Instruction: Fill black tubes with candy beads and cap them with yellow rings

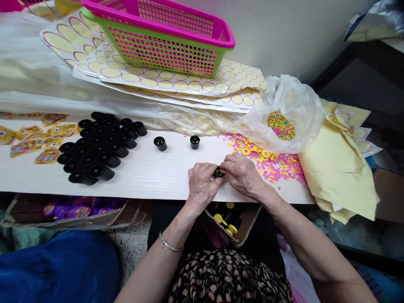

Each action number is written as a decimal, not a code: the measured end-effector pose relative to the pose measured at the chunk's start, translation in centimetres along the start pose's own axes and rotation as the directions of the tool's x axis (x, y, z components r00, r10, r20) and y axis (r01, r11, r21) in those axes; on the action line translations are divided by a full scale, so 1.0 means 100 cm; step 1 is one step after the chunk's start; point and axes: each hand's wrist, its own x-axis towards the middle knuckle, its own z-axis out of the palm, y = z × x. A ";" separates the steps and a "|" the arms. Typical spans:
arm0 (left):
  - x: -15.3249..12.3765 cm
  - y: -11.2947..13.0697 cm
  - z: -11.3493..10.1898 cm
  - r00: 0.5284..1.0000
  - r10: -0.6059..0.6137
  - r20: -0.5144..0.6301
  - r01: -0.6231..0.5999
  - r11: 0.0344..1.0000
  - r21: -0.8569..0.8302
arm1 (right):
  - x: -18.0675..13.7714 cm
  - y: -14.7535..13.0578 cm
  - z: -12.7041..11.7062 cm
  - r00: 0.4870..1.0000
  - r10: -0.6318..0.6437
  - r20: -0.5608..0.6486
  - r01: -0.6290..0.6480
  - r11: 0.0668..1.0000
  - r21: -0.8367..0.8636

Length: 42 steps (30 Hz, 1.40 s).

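A: Start at the far left. Any writing there?

B: Yellow packets [27, 147] with colourful print, strewn flat on the table [158, 181]; too small to read. Below, purple packages [78, 211] in a cardboard box [129, 214], with lettering too blurred to make out.

A: And next, going right?

B: A tight group of black cups [97, 147], without any label to be seen. Then, apart from that group, two lone cups, upright and mouth up: one [160, 146] with green bits [160, 142] inside, another [195, 144] farther right.

A: Then the left hand [203, 185]: free or busy?

B: Busy. Pinching a small black cup [217, 172] from its left side, and meeting the right hand [243, 174] there. Right fingertips bunched at the rim; can't tell whether gripping or only pressing.

A: Which way from the hands, and on what axis?

B: Directly between both, touching both, so neither nearer. Seems close to upright along its long axis; can't tell the exact tilt, with so much wall hidden.

A: And beyond?

B: Pink and yellow beads [277, 172], just right of the right hand, with yellow rings [264, 155] among them. Behind, a clear bag [303, 105] of bright mixed beads [280, 126]. Farthest right, yellow paper [337, 164]. No readable brand anywhere.
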 end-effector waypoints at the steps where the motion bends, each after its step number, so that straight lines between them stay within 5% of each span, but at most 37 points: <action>1: 0.000 0.000 0.000 1.000 0.001 -0.003 -0.001 1.000 -0.002 | 0.001 -0.001 -0.002 1.000 -0.011 0.025 0.011 1.000 -0.023; 9: 0.001 -0.002 0.001 1.000 0.021 -0.016 -0.021 1.000 -0.004 | 0.010 -0.013 -0.007 0.990 -0.006 0.139 0.025 0.991 -0.129; 14: 0.002 -0.003 0.003 0.999 0.020 -0.028 -0.019 1.000 0.007 | 0.006 0.006 -0.008 0.996 0.007 0.085 -0.018 0.991 0.132; 17: 0.002 -0.003 0.003 0.999 0.013 -0.029 -0.013 1.000 0.002 | 0.002 0.034 -0.009 0.990 0.142 -0.021 -0.134 0.965 0.227; 22: 0.002 -0.004 0.003 0.999 -0.008 -0.033 0.008 1.000 0.003 | -0.001 0.071 -0.006 0.908 0.412 -0.074 -0.418 0.892 -0.171; 28: 0.003 -0.003 0.003 0.999 -0.023 -0.030 0.023 1.000 -0.006 | -0.005 0.073 -0.004 0.944 0.329 -0.010 -0.304 0.858 -0.413; 30: 0.002 -0.003 0.003 0.999 -0.023 -0.038 0.023 1.000 -0.005 | -0.009 0.068 -0.009 0.947 0.314 -0.072 -0.318 0.881 -0.350; 33: 0.002 -0.004 0.004 0.999 -0.021 -0.043 0.021 1.000 -0.006 | -0.017 0.057 -0.015 0.927 0.345 -0.149 -0.348 0.938 0.006; 36: 0.003 -0.005 0.005 0.999 -0.015 -0.052 0.014 1.000 -0.016 | -0.024 0.047 -0.010 0.931 0.361 0.043 -0.352 0.865 0.358; 39: 0.003 -0.005 0.006 0.998 -0.006 -0.063 0.004 1.000 -0.028 | -0.027 0.043 0.002 0.930 0.336 0.148 -0.367 0.857 0.361; 42: 0.003 -0.005 0.006 0.997 0.005 -0.073 -0.008 0.999 -0.040 | -0.030 0.040 0.007 0.934 0.353 0.061 -0.357 0.903 0.237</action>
